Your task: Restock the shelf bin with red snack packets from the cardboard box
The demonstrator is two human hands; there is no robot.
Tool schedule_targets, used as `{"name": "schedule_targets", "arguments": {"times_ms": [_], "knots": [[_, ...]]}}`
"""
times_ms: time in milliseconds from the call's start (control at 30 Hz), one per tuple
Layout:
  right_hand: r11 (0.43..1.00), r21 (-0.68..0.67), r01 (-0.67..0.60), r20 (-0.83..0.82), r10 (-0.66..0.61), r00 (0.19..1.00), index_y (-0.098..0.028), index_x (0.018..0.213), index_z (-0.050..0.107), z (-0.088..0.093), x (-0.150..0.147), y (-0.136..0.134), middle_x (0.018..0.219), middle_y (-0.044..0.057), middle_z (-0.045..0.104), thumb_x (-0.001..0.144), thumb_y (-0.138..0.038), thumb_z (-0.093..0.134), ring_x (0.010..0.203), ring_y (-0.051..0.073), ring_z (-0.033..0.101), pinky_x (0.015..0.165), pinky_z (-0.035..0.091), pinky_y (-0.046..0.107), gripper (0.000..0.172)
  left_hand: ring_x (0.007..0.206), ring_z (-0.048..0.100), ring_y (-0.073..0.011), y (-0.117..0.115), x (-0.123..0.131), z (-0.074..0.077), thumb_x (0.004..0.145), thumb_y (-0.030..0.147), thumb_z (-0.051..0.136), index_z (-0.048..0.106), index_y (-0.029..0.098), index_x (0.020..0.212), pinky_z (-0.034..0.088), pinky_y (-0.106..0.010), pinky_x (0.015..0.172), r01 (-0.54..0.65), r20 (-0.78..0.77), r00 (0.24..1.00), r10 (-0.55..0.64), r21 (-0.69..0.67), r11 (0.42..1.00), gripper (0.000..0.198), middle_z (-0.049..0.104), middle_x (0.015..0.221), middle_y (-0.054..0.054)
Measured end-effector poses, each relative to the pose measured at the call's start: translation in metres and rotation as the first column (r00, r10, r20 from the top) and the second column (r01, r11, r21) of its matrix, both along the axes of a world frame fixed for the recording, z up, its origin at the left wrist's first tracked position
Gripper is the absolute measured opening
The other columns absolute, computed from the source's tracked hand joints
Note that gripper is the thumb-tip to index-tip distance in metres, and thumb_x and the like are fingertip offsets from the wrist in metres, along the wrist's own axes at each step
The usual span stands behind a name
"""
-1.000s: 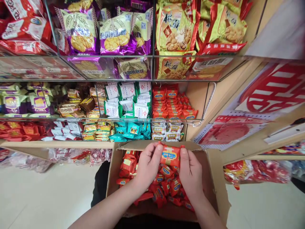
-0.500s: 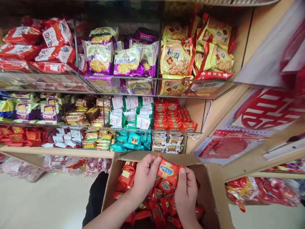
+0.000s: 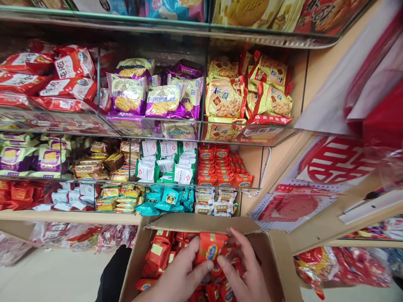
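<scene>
A small red snack packet (image 3: 211, 247) with a blue oval label is held over the open cardboard box. My left hand (image 3: 182, 272) pinches it between thumb and fingers at its left and lower side. Just right of the packet is my right hand (image 3: 245, 272), its fingers spread apart and its thumb close to the lower right edge; whether that thumb touches I cannot tell. Below both hands the cardboard box (image 3: 280, 260) contains many more red packets (image 3: 157, 253), partly covered by my hands.
Behind the box, clear-fronted shelves hold wrapped snacks: yellow packs (image 3: 225, 98), purple packs (image 3: 165, 100), green-and-white packs (image 3: 166, 161) and a stack of similar red packets (image 3: 217, 167). Red decorations (image 3: 338, 161) hang on the right. Bagged goods (image 3: 116, 237) lie under the bottom shelf.
The packet was stretched between both hands; now my left hand has it and my right fingers have spread off its right end. The view has tilted up, showing a higher shelf.
</scene>
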State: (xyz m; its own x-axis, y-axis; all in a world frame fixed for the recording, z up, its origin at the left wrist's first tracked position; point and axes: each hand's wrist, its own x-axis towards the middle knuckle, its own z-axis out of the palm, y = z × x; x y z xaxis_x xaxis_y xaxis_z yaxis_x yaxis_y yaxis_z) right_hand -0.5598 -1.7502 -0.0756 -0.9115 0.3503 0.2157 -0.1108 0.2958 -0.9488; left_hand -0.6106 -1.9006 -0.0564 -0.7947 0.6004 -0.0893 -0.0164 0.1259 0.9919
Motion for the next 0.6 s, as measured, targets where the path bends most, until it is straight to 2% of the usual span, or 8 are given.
{"name": "schedule_targets", "arguments": {"times_ms": [67,133,233,300,400,467,533,600], "knots": [[0.959,0.168,-0.227,0.066,0.218,0.974,-0.027,0.119,0.051,0.013,0.000,0.014,0.116,0.007,0.057,0.073,-0.033,0.063,0.106,0.023,0.052,0.092,0.041,0.036,0.049,0.076,0.056,-0.0170,-0.011,-0.004,0.002,0.079,0.035,0.056,0.059,0.021,0.091,0.042,-0.024,0.067,0.077,-0.196,0.972,-0.131,-0.262,0.962,0.019,0.064,0.085,-0.002],[0.870,0.248,-0.426,0.169,0.394,0.903,-0.030,0.110,0.059,0.027,0.000,0.022,0.108,0.004,0.062,0.073,-0.032,0.062,0.103,0.023,0.054,0.090,0.042,0.034,0.037,0.075,0.056,-0.0168,-0.018,-0.004,0.006,0.076,0.033,0.059,0.061,0.022,0.085,0.040,-0.023,0.067,0.098,-0.280,0.933,-0.226,-0.406,0.909,0.015,0.064,0.083,-0.001],[0.833,0.251,-0.494,0.258,0.434,0.863,-0.030,0.098,0.065,0.048,0.000,0.024,0.096,0.002,0.065,0.074,-0.032,0.062,0.092,0.021,0.059,0.081,0.046,0.030,0.025,0.072,0.055,-0.0156,-0.025,-0.003,0.008,0.074,0.032,0.061,0.062,0.022,0.085,0.040,-0.021,0.066,0.121,-0.252,0.941,-0.227,-0.377,0.918,0.015,0.063,0.078,0.001],[0.862,0.226,-0.454,0.255,0.398,0.881,-0.028,0.095,0.066,0.061,-0.007,0.026,0.094,0.002,0.065,0.073,-0.034,0.062,0.089,0.020,0.059,0.079,0.046,0.030,0.023,0.066,0.053,-0.0140,-0.027,-0.001,0.006,0.077,0.034,0.058,0.060,0.022,0.089,0.040,-0.021,0.062,0.066,-0.190,0.975,-0.115,-0.244,0.968,0.018,0.060,0.071,0.002],[0.946,0.162,-0.280,0.145,0.258,0.955,-0.023,0.099,0.062,0.082,-0.043,0.039,0.094,0.003,0.066,0.075,-0.036,0.060,0.087,0.020,0.060,0.078,0.045,0.032,0.027,0.063,0.049,-0.0130,-0.031,0.003,-0.006,0.080,0.042,0.052,0.055,0.021,0.098,0.040,-0.022,0.061,-0.067,-0.043,0.997,0.064,-0.075,0.995,0.028,0.053,0.067,0.003],[0.983,0.104,-0.154,0.006,0.154,0.988,-0.019,0.102,0.057,0.092,-0.085,0.055,0.091,0.003,0.066,0.073,-0.034,0.061,0.083,0.019,0.061,0.076,0.046,0.032,0.032,0.062,0.046,-0.0126,-0.033,0.008,-0.018,0.078,0.048,0.052,0.055,0.020,0.095,0.039,-0.023,0.061,-0.094,0.013,0.995,0.095,-0.053,0.994,0.033,0.049,0.065,0.003],[0.996,0.060,-0.062,-0.124,0.069,0.990,-0.017,0.099,0.055,0.098,-0.133,0.071,0.090,0.004,0.066,0.068,-0.027,0.062,0.082,0.018,0.061,0.076,0.046,0.031,0.032,0.059,0.043,-0.0118,-0.035,0.013,-0.032,0.077,0.053,0.051,0.055,0.020,0.090,0.037,-0.022,0.059,-0.075,0.040,0.996,0.077,-0.055,0.996,0.036,0.046,0.062,0.004],[0.995,0.040,0.094,-0.185,-0.085,0.979,-0.015,0.092,0.056,0.101,-0.178,0.085,0.089,0.006,0.065,0.065,-0.024,0.063,0.080,0.018,0.061,0.075,0.046,0.031,0.029,0.056,0.038,-0.0105,-0.038,0.018,-0.044,0.075,0.057,0.051,0.055,0.021,0.085,0.034,-0.021,0.055,-0.064,0.052,0.996,0.066,-0.037,0.997,0.038,0.043,0.059,0.005]]}}
